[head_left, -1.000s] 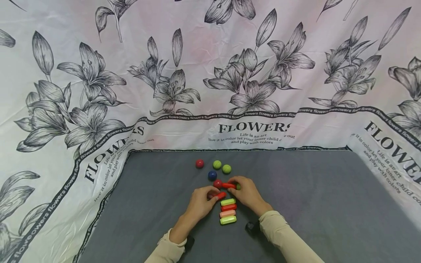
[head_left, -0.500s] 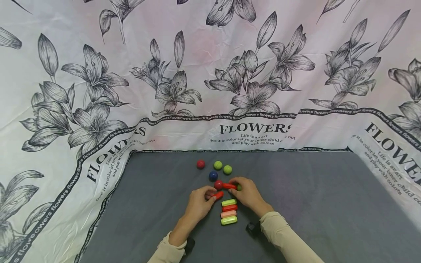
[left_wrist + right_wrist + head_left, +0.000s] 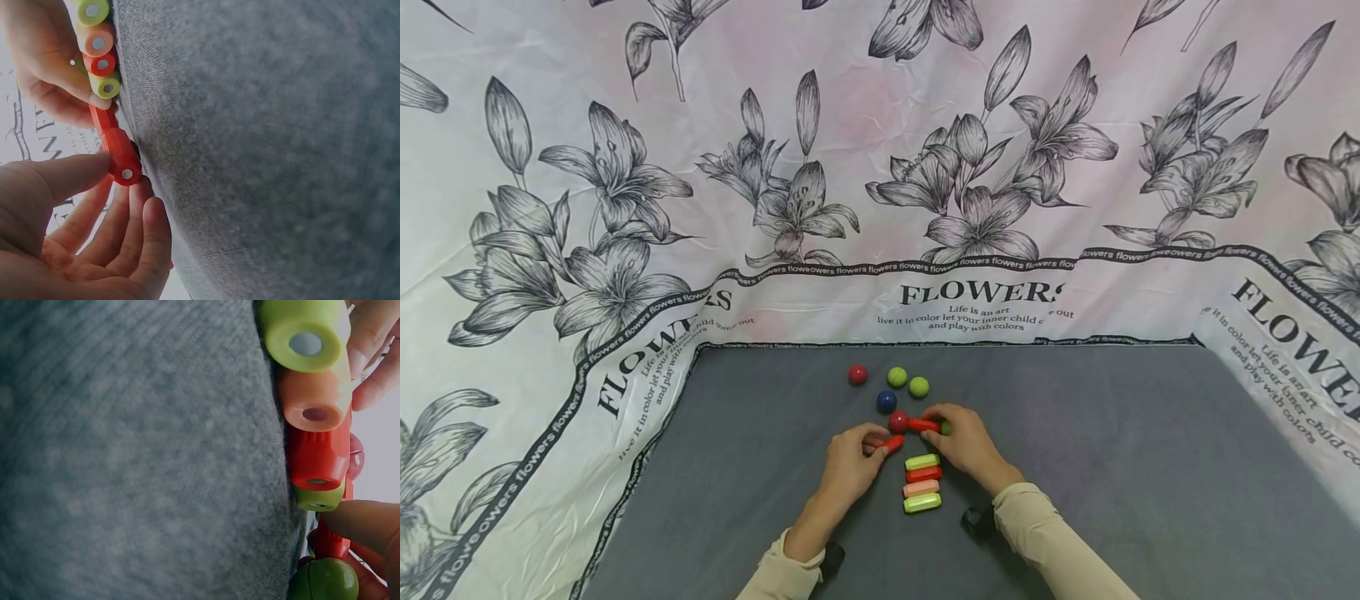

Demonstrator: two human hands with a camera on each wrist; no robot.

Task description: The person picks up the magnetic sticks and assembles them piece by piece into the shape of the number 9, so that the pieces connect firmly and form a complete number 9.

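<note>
My left hand (image 3: 848,460) pinches a red magnetic rod (image 3: 892,444) between thumb and fingers. In the left wrist view, a pale round insert shows in the end of that red rod (image 3: 125,156). My right hand (image 3: 962,435) grips a second red rod (image 3: 923,425), just beyond the first. At that rod's left end sits a red ball (image 3: 898,421); at its right end, a green ball (image 3: 945,427), partly covered by the fingers. The right wrist view shows this green ball (image 3: 331,581) close up, below the thumb.
Nearer me, a stacked row holds a yellow-green rod (image 3: 922,462), a red rod (image 3: 923,475), a pink rod (image 3: 921,488) and another yellow-green rod (image 3: 922,503). Beyond the hands lie a blue ball (image 3: 887,402), a red ball (image 3: 857,375) and two green balls (image 3: 897,377).
My left hand has shifted slightly left with its red rod, which is tilted a little more. The right hand keeps its hold. The head view has moved slightly.
</note>
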